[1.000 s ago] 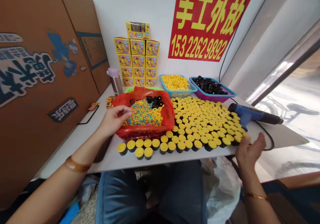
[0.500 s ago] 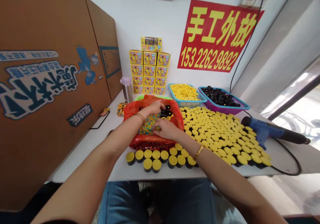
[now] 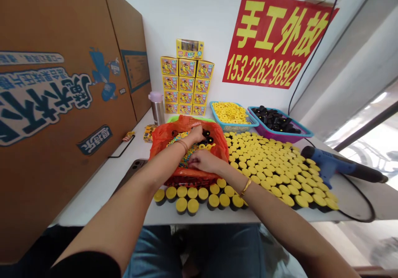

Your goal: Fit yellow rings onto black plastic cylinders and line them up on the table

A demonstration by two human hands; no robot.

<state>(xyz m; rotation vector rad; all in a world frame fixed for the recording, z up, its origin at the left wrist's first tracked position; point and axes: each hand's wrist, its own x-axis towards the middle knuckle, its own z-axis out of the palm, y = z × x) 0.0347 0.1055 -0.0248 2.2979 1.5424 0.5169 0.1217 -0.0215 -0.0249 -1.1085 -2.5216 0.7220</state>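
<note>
My left hand [image 3: 195, 135] rests on the far part of a red plastic bag [image 3: 163, 139] lining a basket, its fingers hidden among the contents. My right hand [image 3: 201, 161] lies lower in the bag, with its fingertips at a heap of small multicoloured beads [image 3: 186, 158]. A few yellow rings and black pieces [image 3: 207, 139] lie just beyond my hands. Black cylinders with yellow tops [image 3: 267, 162] stand packed together on the table, right of the bag and along its front. Whether either hand holds anything is hidden.
A blue basket of yellow rings [image 3: 230, 113] and a purple basket of black pieces [image 3: 273, 120] stand behind. A blue glue gun [image 3: 329, 164] lies at right, a phone [image 3: 132, 172] at left. Stacked yellow boxes [image 3: 186, 79], a steel flask [image 3: 157, 108] and cardboard panels [image 3: 62, 104] flank the table.
My right hand has come in from the table's right end to the bag. My left hand has moved further into the bag. The view has shifted, and a phone now shows at left.
</note>
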